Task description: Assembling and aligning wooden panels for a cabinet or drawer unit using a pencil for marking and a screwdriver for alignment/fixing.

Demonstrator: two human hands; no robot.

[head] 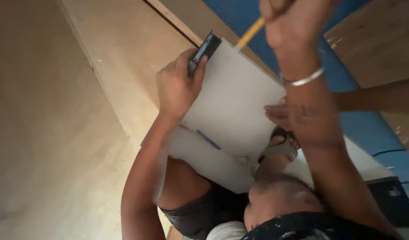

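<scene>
Gripping a small black tool (204,52) at the far left corner of a white board (233,104), the left hand (177,86) has its fingers clenched round that tool, thumb on top; the tool's end overhangs the board's corner onto the plywood sheet (124,58) beneath. The right hand (293,22) sits higher, fingers closed on one yellow pencil (250,33) whose tip meets the board's far edge just right of the tool; a silver bangle (304,80) rings that wrist.

One more hand (280,113) (another person's, reaching in from the right) rests its fingertips flat on the board's right edge; one sandalled foot (280,146) presses the near right edge.

The board's middle is bare, apart from one short blue mark (208,139) near its near edge; open plywood stretches left of it, and a blue surface (364,124) runs beyond the far edge, with a second wooden panel (382,40) at upper right.
</scene>
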